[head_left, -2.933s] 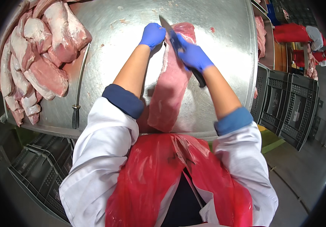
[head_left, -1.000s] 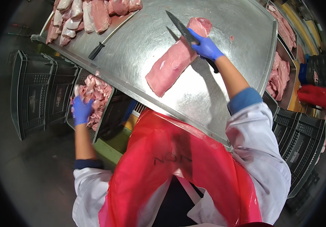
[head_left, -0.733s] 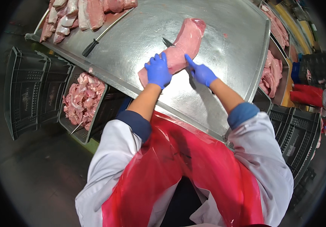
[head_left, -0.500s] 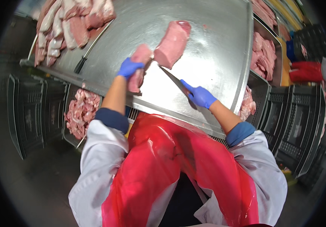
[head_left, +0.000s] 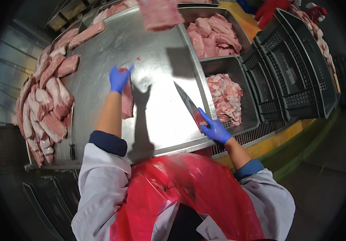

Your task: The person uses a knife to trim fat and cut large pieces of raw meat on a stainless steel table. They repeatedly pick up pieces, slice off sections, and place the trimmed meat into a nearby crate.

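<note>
Head view: left hand (head_left: 120, 79) spread, part-hiding meat strip (head_left: 127, 102); right hand (head_left: 216, 130) clamped on knife (head_left: 187, 101).

Upper meat slab (head_left: 161, 15) — cut off; blurred

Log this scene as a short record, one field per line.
Left hand: gloved left hand over a small meat piece; contact unclear
Right hand: gloved right hand holding a knife
Knife tip: directed away from the wearer
Surface: metal table
Table's left side: meat pile, with a dark-handled steel rod beside it
Upper edge: blurred meat slab; support not visible
Right of table: crate of trimmings
</note>
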The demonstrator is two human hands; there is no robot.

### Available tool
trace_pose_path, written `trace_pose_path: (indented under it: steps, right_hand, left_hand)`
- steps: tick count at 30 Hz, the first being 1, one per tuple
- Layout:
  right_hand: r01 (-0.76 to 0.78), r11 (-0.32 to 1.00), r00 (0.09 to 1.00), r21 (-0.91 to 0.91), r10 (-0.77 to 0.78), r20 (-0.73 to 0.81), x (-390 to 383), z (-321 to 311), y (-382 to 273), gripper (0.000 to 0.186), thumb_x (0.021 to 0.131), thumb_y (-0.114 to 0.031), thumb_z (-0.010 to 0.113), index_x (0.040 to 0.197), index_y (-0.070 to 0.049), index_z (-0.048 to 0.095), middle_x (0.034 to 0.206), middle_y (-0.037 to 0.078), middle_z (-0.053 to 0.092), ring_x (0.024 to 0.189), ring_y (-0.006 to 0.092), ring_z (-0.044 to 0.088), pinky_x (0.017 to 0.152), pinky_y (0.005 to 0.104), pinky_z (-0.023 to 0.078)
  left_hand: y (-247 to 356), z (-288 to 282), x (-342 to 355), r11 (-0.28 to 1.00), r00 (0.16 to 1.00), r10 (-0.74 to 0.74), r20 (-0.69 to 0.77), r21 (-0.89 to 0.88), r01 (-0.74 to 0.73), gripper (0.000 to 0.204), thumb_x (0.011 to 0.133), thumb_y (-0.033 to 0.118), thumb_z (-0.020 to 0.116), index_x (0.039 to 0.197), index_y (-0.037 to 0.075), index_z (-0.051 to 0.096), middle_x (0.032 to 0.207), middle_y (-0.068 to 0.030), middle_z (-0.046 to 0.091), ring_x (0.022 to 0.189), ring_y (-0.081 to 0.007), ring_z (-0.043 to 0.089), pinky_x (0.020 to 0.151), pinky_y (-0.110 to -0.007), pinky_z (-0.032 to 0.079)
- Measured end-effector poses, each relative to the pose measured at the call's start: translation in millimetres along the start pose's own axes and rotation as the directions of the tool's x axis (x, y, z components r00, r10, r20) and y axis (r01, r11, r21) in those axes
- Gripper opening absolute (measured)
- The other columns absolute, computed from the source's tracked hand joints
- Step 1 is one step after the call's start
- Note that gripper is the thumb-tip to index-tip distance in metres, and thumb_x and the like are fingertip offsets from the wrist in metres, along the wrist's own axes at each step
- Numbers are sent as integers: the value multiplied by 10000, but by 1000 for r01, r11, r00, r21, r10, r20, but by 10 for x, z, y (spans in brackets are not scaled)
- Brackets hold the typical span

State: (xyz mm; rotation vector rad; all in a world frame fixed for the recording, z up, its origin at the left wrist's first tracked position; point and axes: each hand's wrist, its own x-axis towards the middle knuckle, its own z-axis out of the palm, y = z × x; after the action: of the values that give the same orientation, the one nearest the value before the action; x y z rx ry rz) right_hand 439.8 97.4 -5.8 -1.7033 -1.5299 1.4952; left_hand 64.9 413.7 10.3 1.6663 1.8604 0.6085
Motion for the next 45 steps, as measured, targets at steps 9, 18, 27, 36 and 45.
trace_pose_path:
  steps: [9, 18, 27, 36, 45]
  right_hand:
    - [14, 954, 965, 301, 67, -255, -682, 263, 802, 815, 933, -65, 590, 1622, -169, 167, 756, -1, 593, 633, 69, 531, 573, 251, 467]
    - [8, 878, 988, 478, 65, -138, 127, 543, 353, 810, 952, 13, 544, 1626, -218, 157, 813, 19, 600, 608, 93, 546, 516, 244, 476]
    - [29, 898, 997, 439, 8, -82, 1500, 1247, -393, 781, 943, 42, 529, 1617, -191, 212, 831, 32, 602, 601, 103, 574, 533, 234, 483]
    - [-126, 944, 983, 304, 159, -87, 1839, 1887, -607, 748, 974, 4, 518, 1616, -222, 209, 852, 35, 609, 579, 95, 561, 473, 241, 466]
    - [-105, 924, 933, 369, 219, -284, 1947, 2087, -660, 730, 981, 12, 492, 1614, -232, 223, 813, 3, 585, 554, 76, 517, 472, 236, 440]
  left_hand:
    - [-1816, -234, -492, 860, 870, -293, 397, -287, 421, 856, 736, 288, 786, 1454, -4, 421, 1343, -193, 585, 1236, -364, 580, 1051, -438, 487]
    - [907, 116, 131, 141, 819, 378, 432, -901, 410, 586, 925, 473, 668, 1329, 78, 511, 1195, -89, 613, 1150, -246, 589, 1009, -419, 486]
    - [-1387, -1295, 320, 856, 911, 411, 5, -346, -384, 992, 806, 444, 819, 1541, 25, 302, 1535, -221, 386, 1366, -342, 462, 1121, -450, 404]
    - [-5179, -4063, -163, 734, 585, -518, -625, 27, 678, 1108, 704, 538, 827, 1456, -103, 325, 1444, -308, 459, 1351, -404, 468, 1090, -431, 426]
    - [-4658, -3209, 1176, 851, 786, -207, -582, 290, 439, 1004, 652, 526, 838, 1373, -64, 462, 1422, -301, 492, 1350, -392, 474, 1096, -475, 418]
